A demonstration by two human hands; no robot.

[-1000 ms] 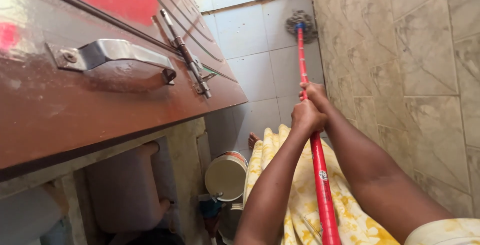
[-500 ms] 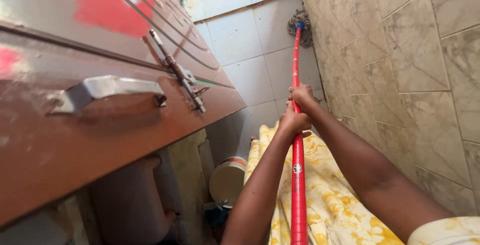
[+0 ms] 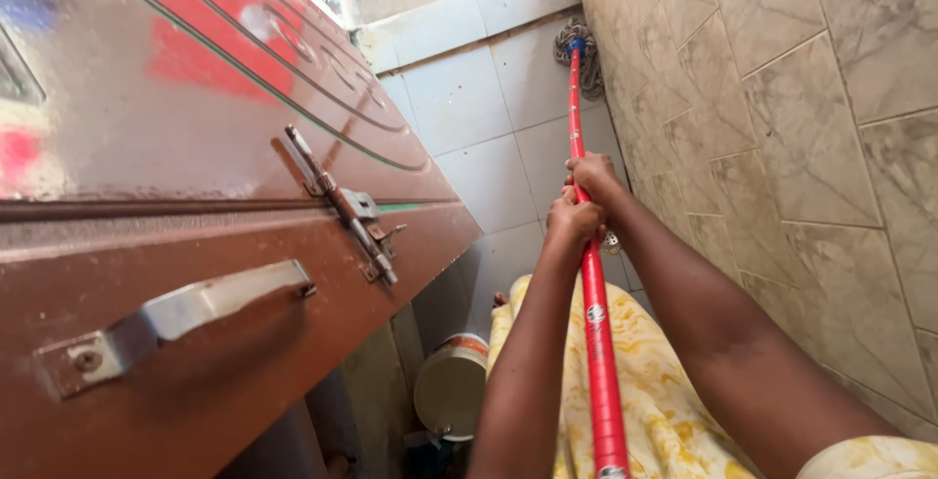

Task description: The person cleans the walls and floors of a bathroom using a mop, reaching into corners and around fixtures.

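Observation:
Both my hands grip the red handle (image 3: 598,332) of a mop. My left hand (image 3: 573,225) is the lower one on the handle and my right hand (image 3: 589,174) sits just above it, farther along toward the head. The grey string mop head (image 3: 583,57) rests on the white floor tiles (image 3: 469,98) at the foot of the beige tiled wall (image 3: 782,127) on the right. My yellow and white patterned skirt (image 3: 655,391) shows below my arms.
A brown metal door (image 3: 195,244) with a silver handle (image 3: 195,308) and a sliding bolt (image 3: 347,210) fills the left side. A cream bucket (image 3: 449,391) stands on the floor beside the door's lower edge. A raised tiled step (image 3: 459,10) runs along the far end.
The view has tilted so the door fills more of the left. The mop head has slid closer to the right wall, and both hands stay on the handle.

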